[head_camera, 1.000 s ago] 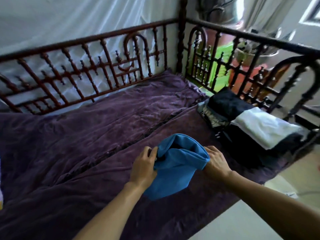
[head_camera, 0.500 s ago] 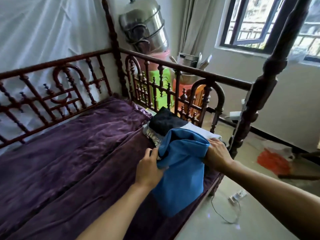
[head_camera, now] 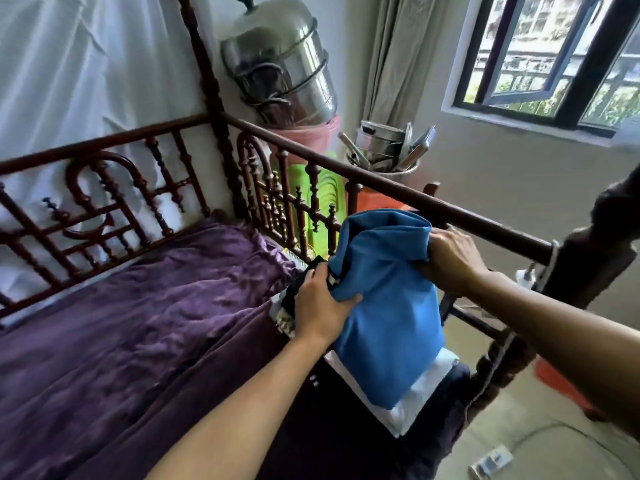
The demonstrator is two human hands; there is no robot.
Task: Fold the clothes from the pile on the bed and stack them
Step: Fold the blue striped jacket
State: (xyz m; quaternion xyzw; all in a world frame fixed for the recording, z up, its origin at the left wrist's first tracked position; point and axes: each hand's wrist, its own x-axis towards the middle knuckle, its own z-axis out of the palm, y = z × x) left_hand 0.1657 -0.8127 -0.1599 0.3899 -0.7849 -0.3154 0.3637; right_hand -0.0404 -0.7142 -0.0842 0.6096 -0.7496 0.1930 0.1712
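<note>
A folded blue garment [head_camera: 388, 306] hangs between both my hands above the stack of folded clothes [head_camera: 415, 403] at the bed's right end. My left hand [head_camera: 320, 303] grips its left edge. My right hand [head_camera: 450, 261] grips its upper right fold. Under the blue cloth a white folded piece [head_camera: 426, 393] and dark garments [head_camera: 346, 427] show; most of the stack is hidden by the blue garment. The bed is covered by a purple blanket [head_camera: 138, 341].
A dark red wooden railing [head_camera: 381, 181] runs along the back and right side of the bed, with a thick corner post [head_camera: 595, 258]. Behind it stand a steel steamer pot [head_camera: 280, 64], coloured stools and a utensil bucket [head_camera: 384, 150]. A power strip [head_camera: 491, 462] lies on the floor.
Both hands have carried the blue garment from the middle of the bed to the right, over the stack of folded clothes. My view has turned right with it.
</note>
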